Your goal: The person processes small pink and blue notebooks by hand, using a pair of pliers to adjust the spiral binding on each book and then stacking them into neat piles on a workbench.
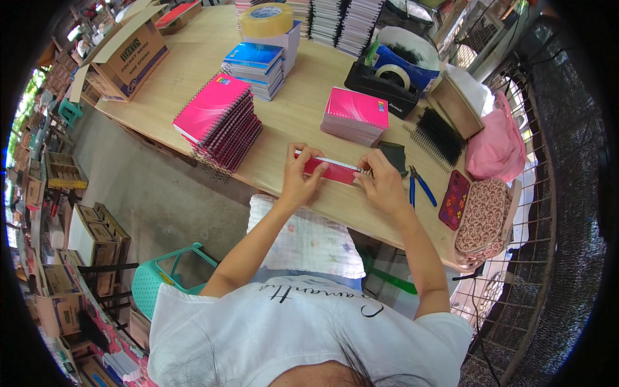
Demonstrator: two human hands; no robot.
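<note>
Over the table's near edge, a small notebook (335, 171) with a red-pink cover is held edge-up between both hands, its white page edges facing up. My left hand (299, 175) pinches its left end between thumb and fingers. At the right end, my right hand (383, 183) has thumb and fingers closed on the notebook's corner, where a bit of dark wire coil seems to show. A stack of pink spiral notebooks (216, 111) rises left of my hands. Beyond them sits a pile of pink-covered pads (354, 111) with punched holes and no coil visible.
Blue-handled cutters (422, 187) and a dark pouch (393, 155) lie right of my hands. Farther right are black wire coils (440, 137), a phone (453, 200), a patterned purse (482, 218) and a pink bag (496, 143). A tape dispenser (380, 90) and blue notebooks (256, 55) stand behind.
</note>
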